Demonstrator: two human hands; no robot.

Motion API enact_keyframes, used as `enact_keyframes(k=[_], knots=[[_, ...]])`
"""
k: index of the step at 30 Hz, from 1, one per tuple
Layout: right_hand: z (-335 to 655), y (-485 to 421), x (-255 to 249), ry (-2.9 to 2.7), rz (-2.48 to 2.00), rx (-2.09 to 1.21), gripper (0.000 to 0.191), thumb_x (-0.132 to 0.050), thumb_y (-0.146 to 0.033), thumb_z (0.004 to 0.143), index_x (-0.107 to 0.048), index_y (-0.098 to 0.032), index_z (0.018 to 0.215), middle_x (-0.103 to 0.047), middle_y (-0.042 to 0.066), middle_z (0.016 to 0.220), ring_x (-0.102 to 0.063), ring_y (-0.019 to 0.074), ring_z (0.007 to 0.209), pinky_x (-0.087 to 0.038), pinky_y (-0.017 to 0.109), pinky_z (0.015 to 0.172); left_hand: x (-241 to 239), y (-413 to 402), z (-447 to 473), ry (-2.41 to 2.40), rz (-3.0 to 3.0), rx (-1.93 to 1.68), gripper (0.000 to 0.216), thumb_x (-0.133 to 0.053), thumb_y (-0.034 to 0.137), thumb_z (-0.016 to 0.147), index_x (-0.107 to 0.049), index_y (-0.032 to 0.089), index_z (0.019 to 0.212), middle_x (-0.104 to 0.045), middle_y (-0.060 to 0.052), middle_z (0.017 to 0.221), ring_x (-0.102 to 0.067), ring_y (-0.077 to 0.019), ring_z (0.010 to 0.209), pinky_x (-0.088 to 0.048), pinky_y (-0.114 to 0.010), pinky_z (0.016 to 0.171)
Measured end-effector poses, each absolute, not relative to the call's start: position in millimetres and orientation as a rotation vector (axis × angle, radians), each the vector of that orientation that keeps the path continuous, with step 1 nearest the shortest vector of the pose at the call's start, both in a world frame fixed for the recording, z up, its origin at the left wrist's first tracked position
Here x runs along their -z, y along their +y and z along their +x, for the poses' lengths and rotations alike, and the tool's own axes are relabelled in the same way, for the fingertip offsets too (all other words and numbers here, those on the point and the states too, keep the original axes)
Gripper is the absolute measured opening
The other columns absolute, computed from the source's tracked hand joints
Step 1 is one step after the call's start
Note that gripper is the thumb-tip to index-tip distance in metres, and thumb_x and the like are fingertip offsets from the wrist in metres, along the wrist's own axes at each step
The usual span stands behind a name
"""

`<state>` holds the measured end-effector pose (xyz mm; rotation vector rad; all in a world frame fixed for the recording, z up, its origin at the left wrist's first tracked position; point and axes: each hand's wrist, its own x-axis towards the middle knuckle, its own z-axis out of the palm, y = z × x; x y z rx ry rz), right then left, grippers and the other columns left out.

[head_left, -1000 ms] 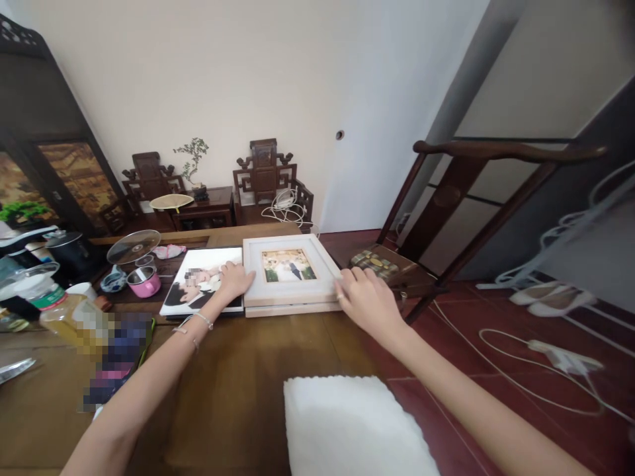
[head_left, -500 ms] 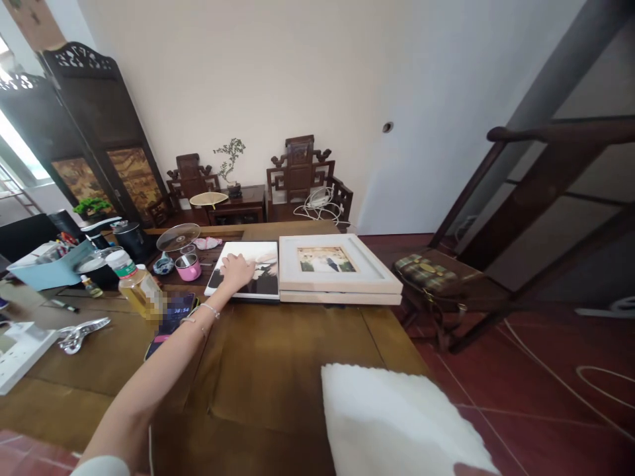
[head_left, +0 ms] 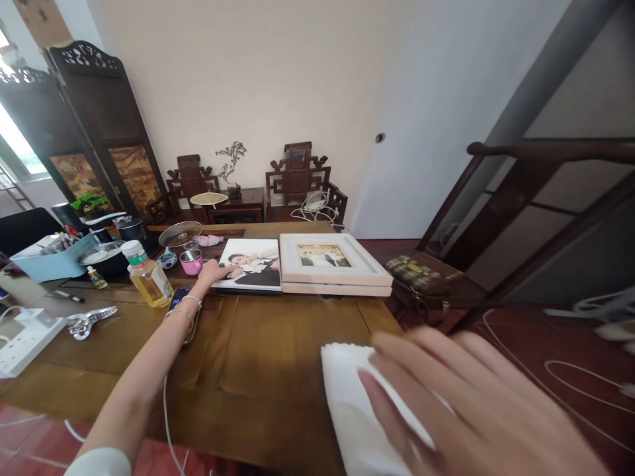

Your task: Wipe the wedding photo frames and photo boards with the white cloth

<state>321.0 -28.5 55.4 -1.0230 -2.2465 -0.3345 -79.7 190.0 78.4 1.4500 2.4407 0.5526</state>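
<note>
My left hand [head_left: 212,272] reaches across the wooden table [head_left: 268,344] and rests its fingers on the left edge of a flat photo print [head_left: 251,263]. Right of that print lies a white framed picture [head_left: 330,262] on top of a second frame. My right hand [head_left: 466,403] is close to the camera and blurred, fingers stretched out over a white folded cloth [head_left: 347,403] at the table's near edge. It holds nothing that I can see.
A bottle of yellow liquid [head_left: 145,276], a pink cup [head_left: 191,262], a glass lid [head_left: 180,233], a phone [head_left: 179,301], scissors [head_left: 89,322] and a white power strip [head_left: 24,337] crowd the table's left side. A dark wooden chair [head_left: 496,218] stands on the right.
My right hand left the framed picture and now hovers over the white cloth, near the camera. My left hand slid from the print's middle to its left edge.
</note>
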Motion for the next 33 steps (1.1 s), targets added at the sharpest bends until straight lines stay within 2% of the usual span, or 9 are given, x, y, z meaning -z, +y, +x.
enact_keyframes(k=[3,5,11,15,17,20,22,26,33], knots=[[286.8,8.8,-119.2,-2.387,-1.035,0.431,0.031,-0.036,-0.029,0.092,-0.059,-0.022,0.073,-0.063,0.009,0.079,-0.058,0.0268,0.077,-0.043,0.043,0.066,-78.9,187.9,-89.0,2.366,1.445,-0.672,0.044,-0.073,0.057,0.057,-0.061,0.015,0.064,-0.069,-0.012,0.073,-0.064,-0.0300,0.087,-0.040,-0.025,0.058],[282.2,19.0,-128.2,-2.503,-1.022,0.328,0.032,-0.033,-0.030,0.094,-0.057,-0.021,0.074,-0.061,0.007,0.076,-0.057,0.0238,0.074,-0.043,0.039,0.065,-81.2,185.1,-90.6,2.317,1.433,-0.757,0.042,-0.073,0.055,0.058,-0.058,0.016,0.058,-0.066,-0.009,0.064,-0.064,-0.0278,0.081,-0.038,-0.024,0.054],[300.7,-20.6,-80.2,-2.634,-0.993,0.120,0.023,-0.053,-0.041,0.086,-0.057,-0.020,0.094,-0.064,0.010,0.093,-0.059,0.0265,0.087,-0.048,0.042,0.076,-101.1,159.5,-92.0,2.147,1.322,-0.986,0.032,-0.074,0.044,0.063,-0.061,0.014,0.064,-0.062,-0.002,0.054,-0.059,-0.0159,0.058,-0.036,-0.021,0.047],[317.2,-52.8,-56.4,-2.634,-0.916,0.145,0.053,-0.061,-0.046,0.077,-0.050,-0.019,0.121,-0.064,0.014,0.110,-0.060,0.0297,0.098,-0.051,0.043,0.080,-118.9,120.0,-105.3,2.049,1.227,-1.045,0.036,-0.075,0.046,0.061,-0.062,0.015,0.072,-0.066,-0.002,0.059,-0.056,-0.0128,0.049,-0.039,-0.021,0.045],[325.5,-62.8,-45.0,-2.617,-0.904,0.220,0.061,-0.059,-0.035,0.077,-0.041,-0.018,0.133,-0.062,0.014,0.119,-0.058,0.0298,0.105,-0.051,0.043,0.083,-127.4,95.1,-113.5,2.012,1.191,-1.031,0.043,-0.076,0.051,0.057,-0.062,0.014,0.074,-0.067,-0.004,0.060,-0.057,-0.0139,0.047,-0.040,-0.023,0.044],[333.4,-68.8,-27.4,-2.580,-0.945,0.365,0.067,-0.047,-0.006,0.067,-0.043,-0.019,0.132,-0.057,0.013,0.128,-0.055,0.0285,0.113,-0.050,0.043,0.087,-138.1,57.1,-119.7,1.826,1.172,-1.012,0.052,-0.081,0.052,0.048,-0.064,0.015,0.081,-0.070,-0.004,0.068,-0.060,-0.0137,0.052,-0.043,-0.022,0.046],[335.9,-66.1,-17.9,-2.573,-0.925,0.462,0.062,-0.042,0.002,0.059,-0.054,-0.020,0.116,-0.054,0.014,0.131,-0.052,0.0287,0.116,-0.049,0.044,0.089,-142.0,34.0,-117.4,1.756,1.187,-0.977,0.057,-0.082,0.052,0.047,-0.064,0.017,0.088,-0.072,-0.003,0.076,-0.064,-0.0141,0.058,-0.045,-0.021,0.049],[343.9,-47.8,-9.8,-2.522,-0.860,0.557,0.031,-0.040,0.002,0.073,-0.058,-0.020,0.085,-0.057,0.014,0.126,-0.054,0.0265,0.113,-0.049,0.042,0.088,-138.2,0.7,-103.9,1.628,1.222,-0.830,0.052,-0.080,0.052,0.053,-0.064,0.019,0.090,-0.072,-0.002,0.080,-0.064,-0.0143,0.060,-0.046,-0.021,0.050],[367.7,-15.1,-23.8,-2.280,-1.063,0.402,0.036,-0.036,-0.004,0.078,-0.057,-0.020,0.102,-0.060,0.013,0.114,-0.059,0.0236,0.103,-0.051,0.036,0.084,-113.9,-4.9,-84.8,1.558,1.437,-0.639,0.045,-0.078,0.050,0.059,-0.064,0.022,0.093,-0.068,0.000,0.090,-0.062,-0.0193,0.093,-0.048,-0.022,0.071]])
